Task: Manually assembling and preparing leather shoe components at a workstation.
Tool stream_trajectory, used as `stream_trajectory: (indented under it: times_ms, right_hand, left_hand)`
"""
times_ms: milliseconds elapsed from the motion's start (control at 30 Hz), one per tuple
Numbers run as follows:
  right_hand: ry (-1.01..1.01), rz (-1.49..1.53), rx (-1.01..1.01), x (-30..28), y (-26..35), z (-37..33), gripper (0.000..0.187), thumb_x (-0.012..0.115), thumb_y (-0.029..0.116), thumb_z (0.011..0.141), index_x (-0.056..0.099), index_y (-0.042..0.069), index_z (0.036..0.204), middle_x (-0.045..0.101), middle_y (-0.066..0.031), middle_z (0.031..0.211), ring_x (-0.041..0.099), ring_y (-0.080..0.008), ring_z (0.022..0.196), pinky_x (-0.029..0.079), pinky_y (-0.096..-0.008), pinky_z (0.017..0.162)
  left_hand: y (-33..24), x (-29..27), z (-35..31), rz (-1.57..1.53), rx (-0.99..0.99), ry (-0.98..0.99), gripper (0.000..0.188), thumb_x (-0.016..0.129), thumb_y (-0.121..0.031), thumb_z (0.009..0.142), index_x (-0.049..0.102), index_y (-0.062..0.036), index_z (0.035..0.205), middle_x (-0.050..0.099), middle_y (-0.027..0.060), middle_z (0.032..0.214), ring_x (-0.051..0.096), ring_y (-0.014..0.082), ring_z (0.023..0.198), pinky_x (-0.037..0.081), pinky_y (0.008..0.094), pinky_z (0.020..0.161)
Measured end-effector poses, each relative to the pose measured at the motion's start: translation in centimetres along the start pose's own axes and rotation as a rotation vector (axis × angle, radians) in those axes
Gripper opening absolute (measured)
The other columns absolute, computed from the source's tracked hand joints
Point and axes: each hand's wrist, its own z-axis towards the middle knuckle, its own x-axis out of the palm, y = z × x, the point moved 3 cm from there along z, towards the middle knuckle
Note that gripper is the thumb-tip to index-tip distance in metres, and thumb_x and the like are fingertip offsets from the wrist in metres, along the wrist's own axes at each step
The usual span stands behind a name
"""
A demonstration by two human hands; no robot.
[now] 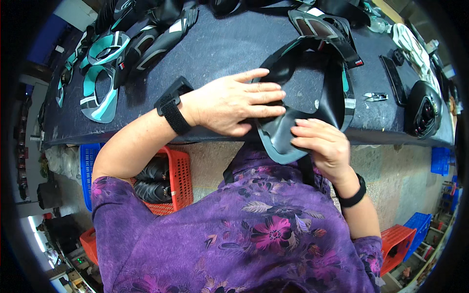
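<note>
A black shoe upper (334, 100) with grey and teal edging lies opened into a loop at the table's front edge. Its near end hangs a little over that edge. My left hand (242, 103) rests flat on the upper's left side, fingers stretched out and slightly apart. At the near right part my right hand (325, 144) holds the upper, with its fingers on top of the black material and the thumb hidden. Just beyond lies another dark upper (317, 28) with grey trim, close against the first.
Several teal-lined uppers (100, 93) lie at the table's left. Toward the right are small thread snips (375, 96), a black phone-like slab (393, 80), white cloth (413, 49) and a rolled black piece (424, 110). Below the table stands a red basket (181, 178) holding black pieces.
</note>
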Motion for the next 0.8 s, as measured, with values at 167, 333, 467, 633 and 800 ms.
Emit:
stream_trajectory:
  times_ms: [167,333,467,633,800]
  right_hand:
    - [-0.068,0.173,0.114,-3.7,1.4,0.3,0.015,0.062,-0.005,0.060,0.066,0.006,0.070,0.068,-0.0078,0.082,0.065,-0.0246,0.089,0.048,-0.0372,0.083]
    - [-0.056,0.263,0.090,-6.5,1.9,0.3,0.010,0.066,-0.001,0.058,0.064,0.008,0.063,0.068,-0.0060,0.076,0.066,-0.0232,0.085,0.048,-0.0374,0.082]
    - [0.124,0.082,-0.053,-7.6,2.6,0.7,0.004,0.065,0.009,0.061,0.061,0.009,0.062,0.066,-0.0026,0.072,0.066,-0.0212,0.081,0.051,-0.0354,0.078]
    - [0.206,-0.241,-0.226,-8.6,3.2,2.1,0.006,0.063,0.010,0.061,0.058,0.008,0.061,0.064,-0.0030,0.079,0.064,-0.0182,0.084,0.051,-0.0351,0.081]
    - [0.232,-0.336,-0.253,-7.8,-1.0,2.6,0.009,0.060,0.008,0.064,0.059,0.005,0.072,0.063,-0.0072,0.089,0.061,-0.0225,0.094,0.048,-0.0376,0.087]
  left_hand:
    - [-1.9,-0.3,2.8,-0.194,0.046,-0.144,0.077,0.072,-0.020,0.059,0.041,-0.0115,0.130,0.044,0.0116,0.131,0.041,0.0235,0.123,0.023,0.0481,0.106]
    - [-1.6,0.1,4.4,-0.233,0.039,-0.181,0.061,0.064,-0.011,0.067,0.046,-0.0130,0.126,0.051,0.0116,0.123,0.049,0.0241,0.114,0.033,0.0437,0.100]
    - [0.5,-0.2,3.9,0.039,0.024,-0.191,0.047,0.053,-0.011,0.075,0.050,-0.0156,0.122,0.055,0.0103,0.117,0.053,0.0230,0.108,0.041,0.0365,0.094]
    - [-0.5,-4.6,3.2,0.509,-0.088,-0.430,0.036,0.052,-0.015,0.077,0.058,-0.0183,0.113,0.056,0.0091,0.118,0.059,0.0217,0.100,0.045,0.0354,0.091]
    - [-1.7,-4.1,2.3,0.557,-0.262,-0.324,0.039,0.051,-0.012,0.077,0.056,-0.0091,0.115,0.054,0.0103,0.122,0.052,0.0232,0.113,0.039,0.0358,0.097]
